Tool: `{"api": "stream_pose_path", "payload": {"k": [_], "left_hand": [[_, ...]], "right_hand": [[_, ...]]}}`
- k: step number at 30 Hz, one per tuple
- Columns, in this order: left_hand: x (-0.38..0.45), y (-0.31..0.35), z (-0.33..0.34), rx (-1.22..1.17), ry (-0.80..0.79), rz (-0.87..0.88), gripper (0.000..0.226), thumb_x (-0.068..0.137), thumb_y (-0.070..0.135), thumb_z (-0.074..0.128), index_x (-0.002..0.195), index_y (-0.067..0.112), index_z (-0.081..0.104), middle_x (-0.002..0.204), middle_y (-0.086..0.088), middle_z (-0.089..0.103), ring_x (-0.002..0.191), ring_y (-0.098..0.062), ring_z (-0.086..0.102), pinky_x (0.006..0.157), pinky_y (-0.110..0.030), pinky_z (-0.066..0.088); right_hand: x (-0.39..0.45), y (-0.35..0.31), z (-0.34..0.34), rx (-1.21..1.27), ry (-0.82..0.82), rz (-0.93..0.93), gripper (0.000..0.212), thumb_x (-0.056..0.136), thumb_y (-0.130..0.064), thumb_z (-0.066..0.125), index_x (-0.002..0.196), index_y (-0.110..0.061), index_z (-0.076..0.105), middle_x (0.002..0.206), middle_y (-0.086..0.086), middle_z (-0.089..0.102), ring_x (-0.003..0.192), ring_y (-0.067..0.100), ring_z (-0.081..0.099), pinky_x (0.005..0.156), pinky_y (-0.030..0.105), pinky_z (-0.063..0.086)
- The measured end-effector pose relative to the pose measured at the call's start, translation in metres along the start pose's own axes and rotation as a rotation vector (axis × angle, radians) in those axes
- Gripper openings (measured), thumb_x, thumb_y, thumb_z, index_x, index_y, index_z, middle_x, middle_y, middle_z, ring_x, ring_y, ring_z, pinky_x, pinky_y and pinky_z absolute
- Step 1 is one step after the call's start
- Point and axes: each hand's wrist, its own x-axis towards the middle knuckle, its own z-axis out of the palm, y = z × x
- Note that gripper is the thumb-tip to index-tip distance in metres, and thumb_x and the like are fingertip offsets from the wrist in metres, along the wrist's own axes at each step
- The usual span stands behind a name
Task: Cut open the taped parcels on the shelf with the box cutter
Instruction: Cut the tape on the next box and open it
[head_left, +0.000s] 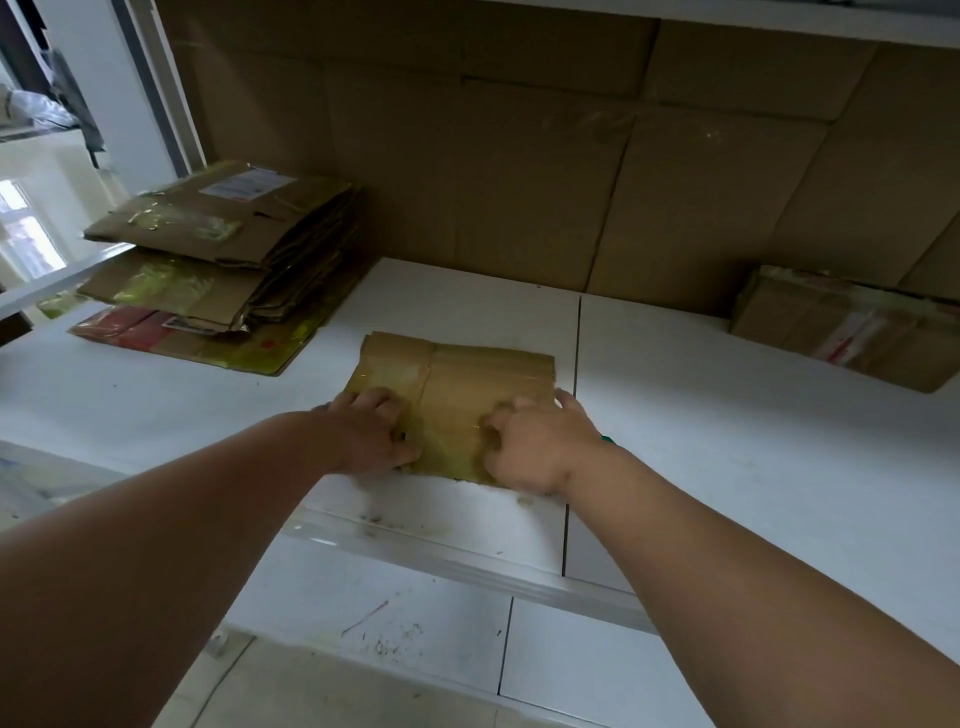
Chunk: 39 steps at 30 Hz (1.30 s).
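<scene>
Item: flattened cardboard parcel (470, 395), brown, lying flat on the white shelf (727, 441) near its front edge, just left of the seam between two shelf panels. Glossy clear tape covers its left part and near edge, with one strip running front to back across the top.

Left hand (371, 431): palm down on the parcel's near left corner, fingers curled against the taped surface, thumb toward the parcel's middle. It pinches nothing that can be made out.

Right hand (540, 441): palm down on the parcel's near right corner, fingers bent and pressing into the tape, thumb reaching along the parcel's right edge. A small green object (608, 439) shows at the wrist, beside the parcel's right edge; what it is cannot be told.

Left of the parcel and further back: a stack of flattened cardboard boxes (223, 260), several bearing yellowish tape, the top one carrying a white label.

Right of the parcel, well apart, against the back: a taped parcel (852, 327) with red-and-white marking.

Behind the parcel: brown cardboard sheets (519, 156) lining the back of the shelf.
</scene>
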Motion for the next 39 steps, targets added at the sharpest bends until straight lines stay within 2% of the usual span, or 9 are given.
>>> {"api": "stream_pose_path", "payload": {"k": [3,7,13,17,20,24,30,35,39], "left_hand": [[0.002,0.000,-0.005,0.065,0.037,-0.013,0.087,0.085,0.069,0.040,0.154,0.030,0.005,0.156,-0.001,0.016,0.140,-0.032,0.019,0.112,-0.047,0.022],[0.004,-0.001,0.010,0.181,0.136,0.067,0.085,0.087,0.069,0.022,0.156,0.021,0.006,0.158,-0.004,0.010,0.144,-0.033,0.009,0.118,-0.045,0.006],[0.014,-0.003,0.004,-0.050,-0.045,0.091,0.097,0.089,0.070,0.039,0.155,0.016,-0.005,0.163,-0.001,-0.012,0.149,-0.022,-0.013,0.120,-0.040,0.000],[0.021,-0.005,-0.003,-0.045,0.003,0.052,0.095,0.082,0.083,0.028,0.153,0.023,0.009,0.162,0.002,0.006,0.148,-0.025,0.008,0.117,-0.047,0.014],[0.030,-0.001,-0.001,0.014,0.139,0.027,0.079,0.091,0.073,0.017,0.153,0.025,0.010,0.158,-0.004,0.019,0.143,-0.030,0.018,0.112,-0.049,0.019],[0.042,0.000,-0.001,0.163,0.190,0.076,0.073,0.093,0.069,0.014,0.153,0.028,0.012,0.150,-0.005,0.025,0.136,-0.029,0.024,0.107,-0.048,0.023],[0.053,-0.002,-0.007,0.057,0.238,0.121,0.061,0.098,0.058,0.025,0.147,0.022,0.028,0.157,-0.008,0.020,0.145,-0.031,0.013,0.117,-0.048,0.012],[0.064,-0.005,-0.003,-0.021,0.144,0.119,0.075,0.096,0.065,0.022,0.153,0.018,0.012,0.164,-0.002,-0.003,0.150,-0.021,-0.008,0.119,-0.041,-0.005],[0.069,-0.008,-0.005,-0.012,0.074,0.061,0.085,0.088,0.077,0.018,0.155,0.028,-0.004,0.164,0.003,-0.005,0.150,-0.019,-0.005,0.118,-0.041,-0.003]], "right_hand": [[0.003,-0.010,0.007,0.078,0.157,-0.003,0.059,0.099,-0.054,0.019,0.145,-0.024,0.039,0.149,0.011,0.036,0.139,0.030,0.031,0.114,0.042,0.021],[0.004,-0.005,0.038,0.076,0.013,-0.044,0.073,0.095,-0.067,0.008,0.157,-0.030,-0.006,0.163,-0.003,-0.019,0.149,0.015,-0.019,0.121,0.042,-0.010],[0.023,-0.007,0.020,0.159,-0.048,0.020,0.072,0.088,-0.064,0.033,0.152,-0.033,0.022,0.160,-0.003,0.015,0.147,0.020,0.010,0.116,0.040,0.013],[0.029,-0.016,0.020,0.082,0.128,0.100,0.058,0.091,-0.064,0.024,0.134,-0.029,0.039,0.132,0.002,0.038,0.126,0.023,0.033,0.102,0.041,0.028],[0.029,-0.020,0.037,0.064,0.164,0.109,0.069,0.092,-0.068,0.013,0.149,-0.030,0.020,0.145,0.004,0.029,0.134,0.027,0.026,0.113,0.044,0.020],[0.038,-0.014,0.039,0.079,0.051,0.084,0.076,0.092,-0.068,0.010,0.156,-0.030,-0.007,0.164,-0.002,-0.014,0.150,0.019,-0.014,0.121,0.044,-0.008],[0.062,-0.008,0.007,0.101,0.048,0.120,0.071,0.087,-0.069,0.025,0.148,-0.032,0.030,0.154,0.005,0.029,0.141,0.027,0.026,0.113,0.045,0.018],[0.072,0.004,0.025,0.083,0.046,0.100,0.087,0.086,-0.078,0.011,0.157,-0.028,0.002,0.165,0.001,0.001,0.151,0.023,-0.004,0.121,0.044,-0.004],[0.084,0.013,0.024,0.075,0.022,0.080,0.095,0.080,-0.083,0.011,0.157,-0.028,0.004,0.165,0.001,0.003,0.150,0.024,0.001,0.120,0.044,0.000]]}}
